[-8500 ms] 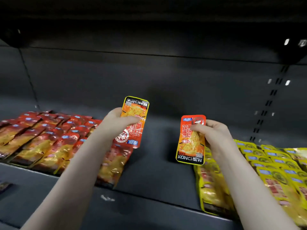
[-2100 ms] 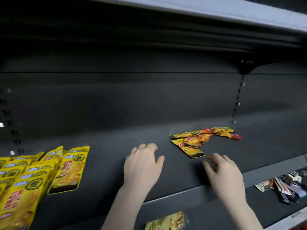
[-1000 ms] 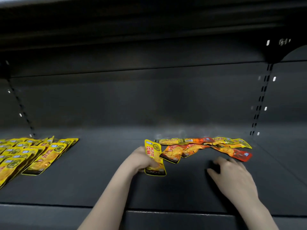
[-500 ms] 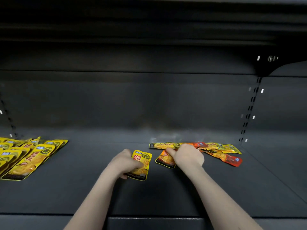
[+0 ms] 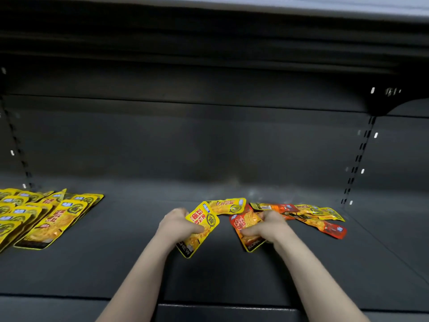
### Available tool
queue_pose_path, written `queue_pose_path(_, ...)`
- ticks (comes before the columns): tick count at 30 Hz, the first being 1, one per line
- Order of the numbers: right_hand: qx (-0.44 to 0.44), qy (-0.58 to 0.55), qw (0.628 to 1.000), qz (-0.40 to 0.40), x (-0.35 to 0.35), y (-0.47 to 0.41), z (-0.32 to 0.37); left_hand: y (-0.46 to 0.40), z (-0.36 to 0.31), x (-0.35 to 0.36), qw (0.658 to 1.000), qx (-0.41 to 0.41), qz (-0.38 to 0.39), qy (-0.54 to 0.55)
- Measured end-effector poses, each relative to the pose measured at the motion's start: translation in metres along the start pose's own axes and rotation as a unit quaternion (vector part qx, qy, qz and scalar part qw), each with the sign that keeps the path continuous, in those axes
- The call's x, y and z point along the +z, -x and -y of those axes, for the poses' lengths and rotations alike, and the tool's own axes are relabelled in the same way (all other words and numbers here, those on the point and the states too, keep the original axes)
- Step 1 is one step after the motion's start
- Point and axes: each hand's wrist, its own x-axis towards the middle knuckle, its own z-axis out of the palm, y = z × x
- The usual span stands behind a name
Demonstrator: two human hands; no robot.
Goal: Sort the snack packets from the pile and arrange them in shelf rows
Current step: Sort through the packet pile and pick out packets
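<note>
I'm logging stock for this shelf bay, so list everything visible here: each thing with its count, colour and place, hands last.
Yellow packet rows: many, exact count unclear, yellow, overlapping in rows at the shelf's left end.
Loose pile: several packets, yellow and red mixed, lying flat right of centre on the shelf.
Held yellow packet: one, yellow, in the left hand, centre.
Held red packet: one, red-orange, in the right hand, at the pile's near edge.
Shelf: one, dark grey, carrying all the packets.
Upper shelf: one, pale front edge, overhead.
Slotted upright: one, dark, on the back wall at right.
Left hand: one, gripping the yellow packet.
Right hand: one, gripping the red packet.
</note>
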Motion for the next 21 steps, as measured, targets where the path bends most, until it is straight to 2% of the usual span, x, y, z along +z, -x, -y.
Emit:
queue_pose_path(2,-0.012,-0.092,0.995,0.037,-0.009,0.014,-0.004,0.005,0.001,-0.004,1.000,0.002,0.016,0.027)
queue_pose_path(7,-0.035,-0.187,0.978,0.083,-0.023,0.034,-0.019,0.021,0.008,-0.013,0.995,0.012,0.022,0.092)
queue_pose_path(14,-0.079,-0.259,0.958,0.094,-0.024,0.044,-0.026,0.050,0.012,-0.028,0.985,0.046,0.002,0.168)
queue_pose_path(21,-0.096,-0.255,0.955,0.116,0.006,0.049,0.000,0.073,0.029,-0.057,0.984,0.034,-0.037,0.173)
